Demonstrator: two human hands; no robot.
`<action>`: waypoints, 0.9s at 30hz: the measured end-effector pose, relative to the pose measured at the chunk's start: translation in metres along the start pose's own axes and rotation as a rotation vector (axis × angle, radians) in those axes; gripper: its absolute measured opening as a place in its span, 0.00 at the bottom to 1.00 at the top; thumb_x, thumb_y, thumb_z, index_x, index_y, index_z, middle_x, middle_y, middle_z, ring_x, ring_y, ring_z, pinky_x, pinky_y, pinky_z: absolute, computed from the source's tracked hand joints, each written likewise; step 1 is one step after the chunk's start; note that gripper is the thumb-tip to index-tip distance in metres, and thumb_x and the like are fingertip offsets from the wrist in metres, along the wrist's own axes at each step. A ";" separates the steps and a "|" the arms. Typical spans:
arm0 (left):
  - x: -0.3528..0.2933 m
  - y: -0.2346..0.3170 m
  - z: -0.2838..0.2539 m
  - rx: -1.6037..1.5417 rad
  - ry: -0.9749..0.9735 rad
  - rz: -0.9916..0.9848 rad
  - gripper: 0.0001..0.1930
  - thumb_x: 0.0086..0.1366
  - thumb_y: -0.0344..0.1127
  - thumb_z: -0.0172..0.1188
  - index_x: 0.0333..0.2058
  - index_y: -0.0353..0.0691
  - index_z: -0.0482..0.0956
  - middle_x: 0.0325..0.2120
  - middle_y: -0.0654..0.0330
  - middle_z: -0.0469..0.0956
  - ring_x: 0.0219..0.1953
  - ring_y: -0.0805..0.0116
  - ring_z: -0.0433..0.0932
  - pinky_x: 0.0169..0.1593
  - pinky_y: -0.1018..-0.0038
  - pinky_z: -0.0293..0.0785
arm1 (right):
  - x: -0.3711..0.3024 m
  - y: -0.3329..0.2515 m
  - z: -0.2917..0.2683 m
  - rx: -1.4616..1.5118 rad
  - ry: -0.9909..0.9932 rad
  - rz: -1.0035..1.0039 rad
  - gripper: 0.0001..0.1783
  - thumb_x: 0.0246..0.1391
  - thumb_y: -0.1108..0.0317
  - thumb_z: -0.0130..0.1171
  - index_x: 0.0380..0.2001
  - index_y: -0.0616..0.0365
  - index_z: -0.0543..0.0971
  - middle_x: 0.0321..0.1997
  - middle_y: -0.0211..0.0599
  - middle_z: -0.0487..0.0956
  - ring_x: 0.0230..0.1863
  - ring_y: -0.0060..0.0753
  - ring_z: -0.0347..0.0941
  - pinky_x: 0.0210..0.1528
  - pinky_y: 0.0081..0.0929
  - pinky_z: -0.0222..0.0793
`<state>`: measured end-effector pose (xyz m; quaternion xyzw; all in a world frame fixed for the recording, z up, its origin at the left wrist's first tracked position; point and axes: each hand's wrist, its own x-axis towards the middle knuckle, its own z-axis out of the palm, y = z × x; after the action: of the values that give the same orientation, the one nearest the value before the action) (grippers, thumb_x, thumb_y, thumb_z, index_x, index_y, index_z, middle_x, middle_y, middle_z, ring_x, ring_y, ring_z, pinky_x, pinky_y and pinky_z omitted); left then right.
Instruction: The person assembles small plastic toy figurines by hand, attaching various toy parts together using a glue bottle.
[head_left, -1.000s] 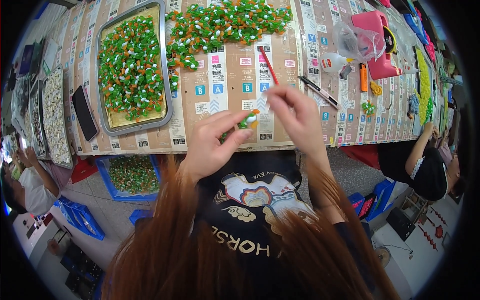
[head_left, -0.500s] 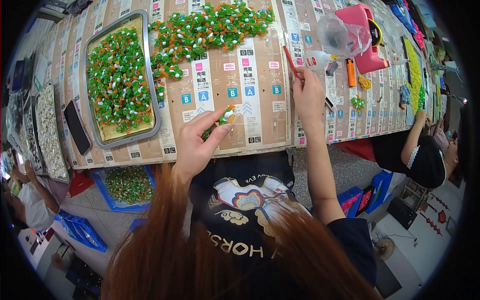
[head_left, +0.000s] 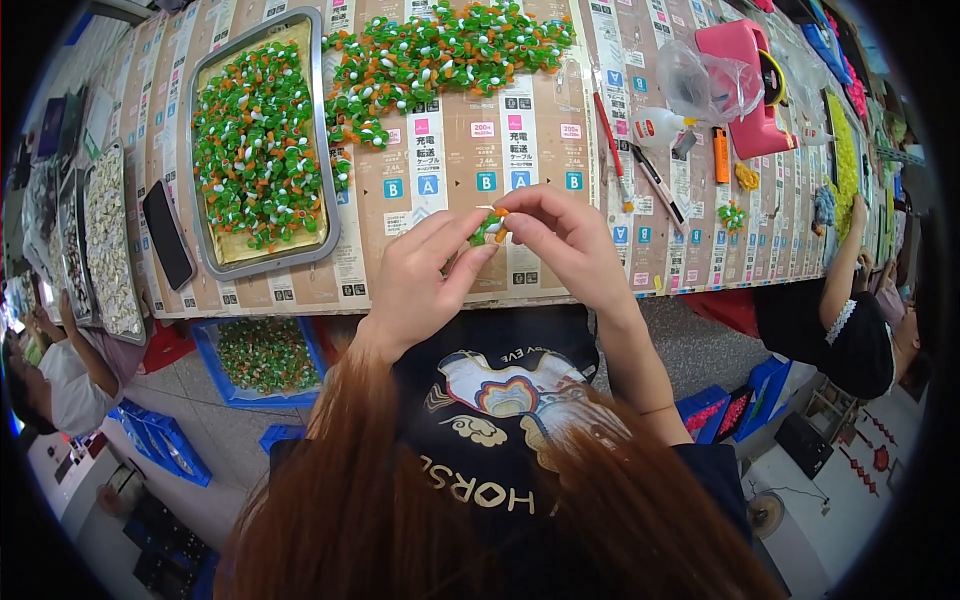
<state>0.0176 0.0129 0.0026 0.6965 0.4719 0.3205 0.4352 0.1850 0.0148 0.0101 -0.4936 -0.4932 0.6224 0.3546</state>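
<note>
Between my two hands, over the near part of the table, is a small green, white and orange plastic piece (head_left: 489, 230). My left hand (head_left: 425, 280) pinches it from the left with thumb and fingertips. My right hand (head_left: 568, 248) closes thumb and forefinger on its orange part, and the fingertips hide some of it. A thin red stick (head_left: 608, 135) like a brush lies beyond my right hand, beside a black and white pen-like tool (head_left: 660, 188). Many similar pieces lie heaped on the table (head_left: 450, 55) and in a metal-rimmed tray (head_left: 326, 140) on the left.
A black phone (head_left: 168, 235) lies left of the tray. To the right are a white bottle (head_left: 658, 128), an orange lighter (head_left: 720, 155), a pink tape dispenser (head_left: 748, 125) and one loose piece (head_left: 732, 216). A blue crate (head_left: 262, 398) stands below the table edge. Other people sit at both sides.
My right hand has let go of the red stick, which now lies on the table, and has come left and nearer to grip the small piece beside my left hand. The view has shifted slightly.
</note>
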 end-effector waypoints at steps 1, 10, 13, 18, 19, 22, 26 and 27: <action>0.000 0.000 -0.001 -0.001 0.001 0.000 0.13 0.48 0.29 0.57 0.35 0.33 0.72 0.24 0.56 0.72 0.18 0.69 0.70 0.23 0.78 0.66 | 0.000 -0.001 0.000 -0.001 -0.001 0.001 0.09 0.49 0.74 0.47 0.34 0.65 0.70 0.31 0.31 0.72 0.34 0.17 0.66 0.36 0.14 0.63; -0.007 -0.004 -0.004 -0.036 -0.033 -0.005 0.14 0.48 0.29 0.56 0.35 0.33 0.72 0.25 0.55 0.72 0.19 0.67 0.70 0.23 0.77 0.67 | 0.001 0.004 0.007 0.076 -0.035 0.051 0.08 0.47 0.73 0.49 0.33 0.65 0.70 0.30 0.30 0.71 0.32 0.16 0.66 0.35 0.13 0.62; -0.008 -0.004 -0.004 -0.049 -0.028 0.004 0.13 0.48 0.29 0.56 0.36 0.34 0.72 0.25 0.55 0.72 0.20 0.68 0.71 0.24 0.78 0.66 | 0.001 0.004 0.012 0.113 -0.013 0.026 0.07 0.47 0.70 0.52 0.29 0.63 0.70 0.25 0.28 0.71 0.27 0.13 0.66 0.30 0.11 0.62; -0.007 0.004 -0.004 -0.233 0.070 -0.206 0.14 0.47 0.28 0.58 0.35 0.36 0.72 0.26 0.61 0.71 0.18 0.77 0.65 0.23 0.83 0.62 | 0.000 0.004 0.010 0.416 0.061 0.132 0.07 0.46 0.70 0.52 0.28 0.62 0.69 0.22 0.30 0.71 0.24 0.14 0.66 0.27 0.11 0.63; -0.008 0.003 -0.003 -0.234 0.070 -0.206 0.14 0.47 0.28 0.58 0.35 0.36 0.72 0.26 0.61 0.71 0.18 0.77 0.65 0.23 0.83 0.62 | -0.001 0.004 0.010 0.415 0.061 0.133 0.07 0.46 0.70 0.52 0.28 0.62 0.69 0.22 0.30 0.71 0.24 0.14 0.66 0.27 0.11 0.63; -0.011 -0.006 0.000 -0.179 0.138 -0.126 0.14 0.46 0.29 0.59 0.35 0.37 0.71 0.27 0.63 0.69 0.18 0.80 0.62 0.22 0.84 0.61 | -0.003 0.003 0.008 0.495 0.075 0.147 0.06 0.46 0.71 0.52 0.27 0.62 0.69 0.22 0.30 0.72 0.23 0.16 0.67 0.27 0.12 0.63; -0.012 -0.010 0.002 -0.291 0.139 -0.098 0.12 0.49 0.29 0.57 0.35 0.37 0.70 0.27 0.65 0.68 0.19 0.81 0.62 0.21 0.85 0.59 | -0.005 0.001 0.010 0.505 0.079 0.123 0.06 0.46 0.71 0.52 0.27 0.62 0.69 0.22 0.31 0.72 0.24 0.16 0.68 0.27 0.13 0.63; -0.010 -0.009 0.003 -0.388 0.147 -0.165 0.12 0.52 0.31 0.55 0.37 0.37 0.69 0.26 0.66 0.67 0.20 0.81 0.61 0.21 0.86 0.58 | -0.004 -0.001 0.011 0.501 0.091 0.095 0.06 0.46 0.71 0.52 0.27 0.62 0.69 0.24 0.31 0.72 0.25 0.16 0.67 0.27 0.12 0.63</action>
<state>0.0128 0.0038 -0.0072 0.5334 0.4872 0.4187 0.5502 0.1756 0.0085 0.0121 -0.4405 -0.2835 0.7182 0.4580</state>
